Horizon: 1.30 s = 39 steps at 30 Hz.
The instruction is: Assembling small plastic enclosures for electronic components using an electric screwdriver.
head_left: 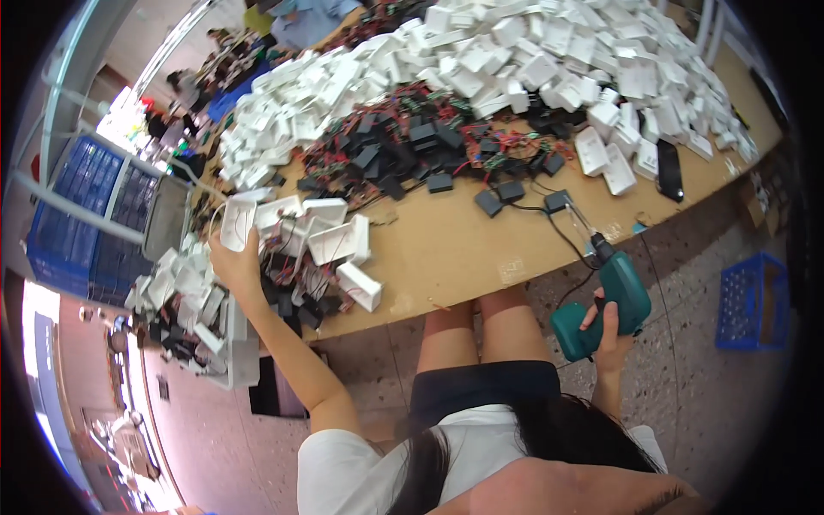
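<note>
My left hand [235, 268] grips an open white plastic case [238, 225] at the left end of the table, with a thin wire running by it. Beside that hand lie more white cases [339, 244] with red and black wires and black blocks among them. My right hand [609, 342] is wrapped round the handle of a green power drill [625, 292], held just off the table's front edge. Its long bit slants up and left over the edge, close to a small black box [556, 201] on a cable.
White cases [532, 43] form a large heap across the back of the table [446, 257]. Black boxes with coloured wires [395, 142] lie before it, and a phone [669, 172] to the right. A full white bin [243, 348] stands left; a blue crate [752, 300] is on the floor.
</note>
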Each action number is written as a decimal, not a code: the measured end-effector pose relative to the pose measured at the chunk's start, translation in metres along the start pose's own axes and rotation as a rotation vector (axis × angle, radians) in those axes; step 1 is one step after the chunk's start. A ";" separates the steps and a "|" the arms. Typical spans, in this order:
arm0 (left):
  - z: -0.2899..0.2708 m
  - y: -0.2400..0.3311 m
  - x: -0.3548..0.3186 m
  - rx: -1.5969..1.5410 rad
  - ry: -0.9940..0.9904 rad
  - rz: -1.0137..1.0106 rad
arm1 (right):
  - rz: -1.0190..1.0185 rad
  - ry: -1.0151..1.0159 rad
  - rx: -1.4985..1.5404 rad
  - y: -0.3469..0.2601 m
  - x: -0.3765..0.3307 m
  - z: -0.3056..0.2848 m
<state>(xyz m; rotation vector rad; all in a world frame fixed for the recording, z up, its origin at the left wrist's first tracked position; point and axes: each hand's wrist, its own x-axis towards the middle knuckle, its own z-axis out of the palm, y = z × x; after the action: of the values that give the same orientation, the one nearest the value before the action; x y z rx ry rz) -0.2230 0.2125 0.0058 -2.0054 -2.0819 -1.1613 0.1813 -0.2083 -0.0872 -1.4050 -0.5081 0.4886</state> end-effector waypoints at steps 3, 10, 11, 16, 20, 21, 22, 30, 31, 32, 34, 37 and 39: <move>0.035 0.051 -0.028 0.400 0.118 0.020 | -0.068 0.021 0.004 -0.007 0.012 -0.033; 0.130 0.332 -0.163 -0.503 -0.130 0.765 | -0.128 0.145 -0.022 -0.012 0.037 -0.108; 0.148 0.366 -0.188 -0.702 -0.208 0.926 | -0.138 0.147 -0.018 -0.015 0.039 -0.114; 0.223 0.506 -0.327 -0.786 -0.569 0.729 | -0.191 0.237 0.047 -0.018 0.038 -0.150; 0.265 0.538 -0.343 -0.538 -0.620 0.687 | -0.230 0.219 0.007 -0.014 0.038 -0.166; 0.265 0.541 -0.344 -0.547 -0.676 0.640 | -0.225 0.232 0.004 -0.014 0.036 -0.172; 0.265 0.542 -0.343 -0.552 -0.726 0.589 | -0.220 0.238 0.005 -0.013 0.037 -0.175; 0.157 0.382 -0.311 -0.486 -0.321 1.097 | -0.177 0.226 0.032 0.014 0.064 -0.185; 0.150 0.352 -0.306 -0.423 -0.313 1.104 | -0.178 0.190 0.033 0.015 0.067 -0.181; 0.146 0.324 -0.298 -0.374 -0.291 1.100 | -0.174 0.182 0.040 0.017 0.069 -0.176; 0.148 0.278 -0.292 -0.326 -0.274 1.097 | -0.160 0.135 0.038 0.022 0.071 -0.164; 0.146 0.235 -0.287 -0.132 -0.370 1.071 | -0.119 0.111 0.057 0.022 0.067 -0.137; 0.146 0.223 -0.290 -0.138 -0.367 1.022 | -0.130 0.093 0.054 0.021 0.063 -0.120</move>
<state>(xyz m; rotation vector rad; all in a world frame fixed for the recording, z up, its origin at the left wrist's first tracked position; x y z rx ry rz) 0.0878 0.0177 -0.1366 -2.8923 -0.7246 -0.7496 0.3036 -0.2633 -0.1172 -1.3273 -0.5034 0.3287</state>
